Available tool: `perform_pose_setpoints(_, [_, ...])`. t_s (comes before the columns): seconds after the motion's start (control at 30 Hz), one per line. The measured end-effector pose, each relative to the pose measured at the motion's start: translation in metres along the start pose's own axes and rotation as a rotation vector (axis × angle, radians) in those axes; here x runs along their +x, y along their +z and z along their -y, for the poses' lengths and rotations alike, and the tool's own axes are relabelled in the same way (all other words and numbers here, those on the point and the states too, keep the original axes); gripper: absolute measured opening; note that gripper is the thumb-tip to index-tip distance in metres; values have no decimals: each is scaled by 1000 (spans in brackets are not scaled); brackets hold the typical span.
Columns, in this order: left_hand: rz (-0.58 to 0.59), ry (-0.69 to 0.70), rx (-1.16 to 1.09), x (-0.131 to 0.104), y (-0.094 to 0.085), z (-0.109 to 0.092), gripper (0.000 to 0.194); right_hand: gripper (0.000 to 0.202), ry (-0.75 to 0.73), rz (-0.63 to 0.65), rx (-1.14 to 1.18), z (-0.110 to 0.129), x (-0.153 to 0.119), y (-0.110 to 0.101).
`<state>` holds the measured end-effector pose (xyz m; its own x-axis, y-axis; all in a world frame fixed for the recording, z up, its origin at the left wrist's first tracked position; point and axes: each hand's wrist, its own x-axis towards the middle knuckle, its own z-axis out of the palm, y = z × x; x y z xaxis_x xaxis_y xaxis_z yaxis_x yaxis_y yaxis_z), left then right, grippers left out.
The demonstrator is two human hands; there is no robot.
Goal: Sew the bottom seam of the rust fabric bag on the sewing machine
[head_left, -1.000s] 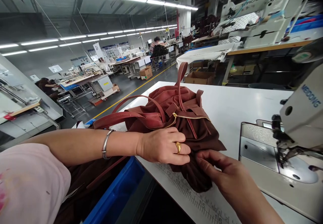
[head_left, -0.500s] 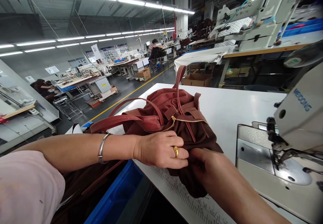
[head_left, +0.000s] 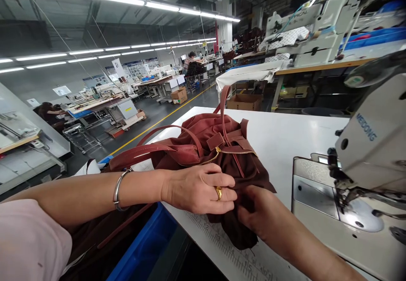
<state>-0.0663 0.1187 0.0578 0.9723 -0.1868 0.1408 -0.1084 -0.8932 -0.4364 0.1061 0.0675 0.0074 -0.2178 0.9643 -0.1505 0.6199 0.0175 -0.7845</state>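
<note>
A dark red-brown fabric bag (head_left: pixel 212 124) with long straps and a brass zipper (head_left: pixel 234 151) lies slumped on the white table. My left hand (head_left: pixel 199 189), wearing a gold ring, is closed on the bag's dark fabric below the zipper. Close beside it, my right hand (head_left: pixel 258 207) pinches the same dark cloth, its fingertips partly hidden in the folds. A loose lower part of the bag (head_left: pixel 239 228) hangs beneath both hands, over the table's printed ruler marks (head_left: pixel 218 238).
A sewing machine (head_left: pixel 364 141) with a metal bed plate (head_left: pixel 314 196) stands close on the right. Below my left arm is a blue bin (head_left: pixel 149 238) beside more dark fabric (head_left: pixel 95 238). Further back are workbenches, a cardboard box (head_left: pixel 244 102) and a seated person (head_left: pixel 192 63).
The whole view has shifted slightly, so the bag and machine sit a little further left. Both hands keep hold of the fabric, with only small finger movement.
</note>
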Motion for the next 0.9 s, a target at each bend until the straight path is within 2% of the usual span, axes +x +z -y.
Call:
perform_pose_setpoints(0.2, [106,-21,-61,8,-9,-4,20,11,-33,129,126,1,5,-6])
perform_pose_setpoints(0.33, [243,-105,-139,15,-16,-6,18,6,-11,212,332,0,4,-10])
perform_pose_setpoints(0.4, [268,-118,-175,17,-17,-5,17,5,3,260,461,-1,4,-10])
perform_pose_setpoints(0.5, [267,-132,-222,17,-15,-4,14,9,-6,291,612,-4,5,-8])
perform_pose_setpoints(0.63, [253,-173,-260,15,-15,-8,9,12,-13,293,691,-9,7,-7])
perform_pose_setpoints(0.73, [211,-277,-353,13,-16,-12,8,13,-7,298,732,-9,7,-8])
perform_pose_setpoints(0.9, [156,-464,-444,15,-14,-11,21,21,17,275,792,-2,2,-5])
